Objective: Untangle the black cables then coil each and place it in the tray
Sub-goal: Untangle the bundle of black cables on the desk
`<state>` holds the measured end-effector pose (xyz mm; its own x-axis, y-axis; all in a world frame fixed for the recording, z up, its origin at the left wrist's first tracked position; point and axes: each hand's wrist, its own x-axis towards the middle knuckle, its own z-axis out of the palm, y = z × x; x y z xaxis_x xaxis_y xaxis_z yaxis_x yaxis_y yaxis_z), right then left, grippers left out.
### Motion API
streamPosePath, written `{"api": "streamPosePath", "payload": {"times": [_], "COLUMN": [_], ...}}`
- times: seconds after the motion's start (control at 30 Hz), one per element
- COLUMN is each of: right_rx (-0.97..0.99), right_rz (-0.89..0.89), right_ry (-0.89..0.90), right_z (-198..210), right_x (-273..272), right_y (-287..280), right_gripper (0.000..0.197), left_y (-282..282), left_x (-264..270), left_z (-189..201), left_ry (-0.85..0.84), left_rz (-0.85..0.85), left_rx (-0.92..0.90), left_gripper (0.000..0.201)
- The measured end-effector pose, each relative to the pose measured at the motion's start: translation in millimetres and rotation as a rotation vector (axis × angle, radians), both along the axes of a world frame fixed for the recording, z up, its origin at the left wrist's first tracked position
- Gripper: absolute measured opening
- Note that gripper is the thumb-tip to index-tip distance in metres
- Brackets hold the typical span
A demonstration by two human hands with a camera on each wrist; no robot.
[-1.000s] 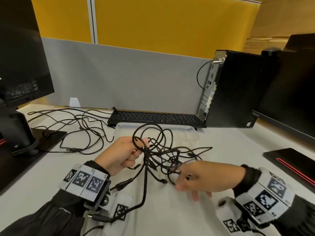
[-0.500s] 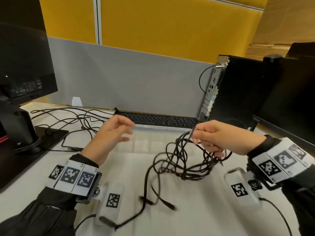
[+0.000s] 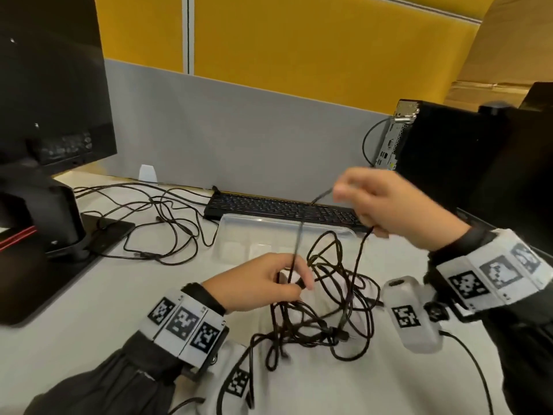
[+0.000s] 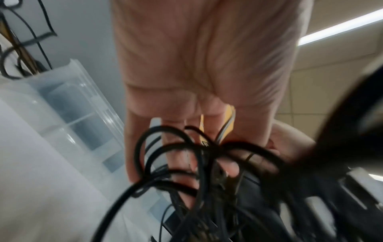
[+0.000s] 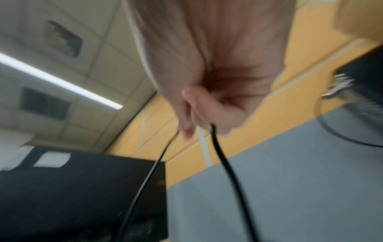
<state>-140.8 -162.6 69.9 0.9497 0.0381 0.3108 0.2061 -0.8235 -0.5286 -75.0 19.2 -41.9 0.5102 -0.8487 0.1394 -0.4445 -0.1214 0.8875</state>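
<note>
White desk (image 3: 74, 310), grey partition (image 3: 239, 130): left hand (image 3: 257, 283) and right hand (image 3: 398, 208) pinch black cables (image 3: 323, 310)

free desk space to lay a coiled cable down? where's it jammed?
Bare desk lies between the monitor base and the left hand. The clear tray before the keyboard looks empty at its left end. Crowded: the black cable tangle under both hands, with the right hand lifting a strand, and loose cables beside the monitor base.

Right hand (image 3: 398, 211) raised, grip pinched; left hand (image 3: 260, 284) low, fingers curled.
</note>
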Motion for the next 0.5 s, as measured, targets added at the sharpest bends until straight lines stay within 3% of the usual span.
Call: {"api": "streamPosePath", "payload": {"times": [0.13,0.2,0.27,0.37,0.5], "right_rx": [0.772,1.093,1.27,1.096,0.853], "right_rz": [-0.247,-0.3,-0.334,-0.423,-0.455], "right_ry": [-0.41,-0.503,-0.522,-0.536,-0.427], "right_z": [5,4,-3,-15,-25], "right_x": [-3,-10,-15,-21,-25], "right_y": [-55,-82,-99,-103,-102], "right_gripper": [0.018,0.016,0.018,0.022,0.021], "left_y": [4,5,4,5,10], "left_x": [8,11,12,12,13], "left_z": [0,1,0,0,2], "left_ry": [0.039,0.099,0.134,0.121,0.086], "left_rz": [0.023,0.034,0.064,0.062,0.008], "left_rx": [0.027,0.032,0.003,0.01,0.126], "left_gripper": [0.026,0.03,0.028,0.007,0.031]}}
